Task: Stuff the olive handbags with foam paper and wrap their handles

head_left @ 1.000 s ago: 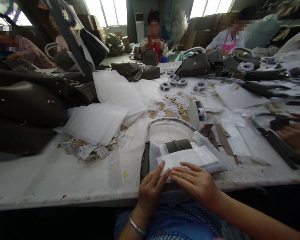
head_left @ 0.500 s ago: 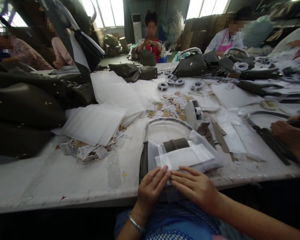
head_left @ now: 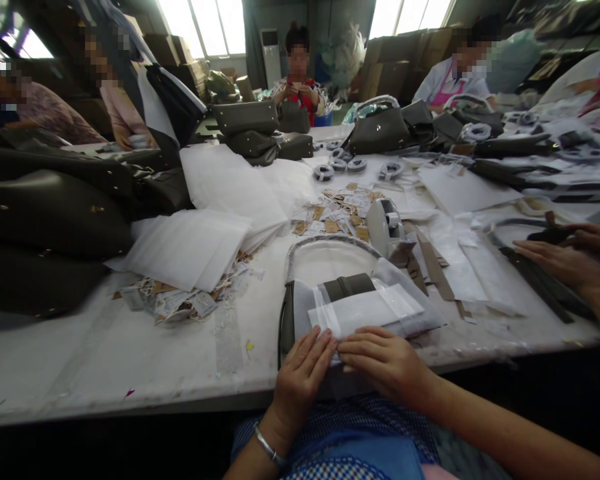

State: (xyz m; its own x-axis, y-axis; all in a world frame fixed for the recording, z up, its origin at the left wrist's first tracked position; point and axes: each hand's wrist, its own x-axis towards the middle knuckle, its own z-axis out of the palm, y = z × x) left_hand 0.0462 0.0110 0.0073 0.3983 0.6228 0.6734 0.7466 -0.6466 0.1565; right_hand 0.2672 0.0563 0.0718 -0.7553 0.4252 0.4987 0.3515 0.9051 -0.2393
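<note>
A dark olive handbag (head_left: 287, 320) lies on the table right in front of me, partly covered in translucent wrapping (head_left: 425, 324). Its arched handle (head_left: 330, 240), wrapped in clear film, points away from me. Across the bag rests a flat white packet (head_left: 365, 313) with clear strips over it. My left hand (head_left: 305, 367) presses on the near edge of the wrapping, fingers stretched out. Beside it, my right hand (head_left: 387, 360) lies with its fingers extended, the fingertips meeting those of the left. What lies under the fingertips is hidden.
White sheets (head_left: 195, 247) and tags with strings (head_left: 180, 303) lie to the left, near piled dark handbags (head_left: 50, 227). A tape dispenser (head_left: 383, 227) stands beyond the bag. At right, a co-worker's hands (head_left: 575, 260) work over another bag. Other people sit around the table.
My hands have barely moved on the wrapping. The co-worker's hands at right have shifted left, with a dark object in them. At the back, another dark bag has come up above the others.
</note>
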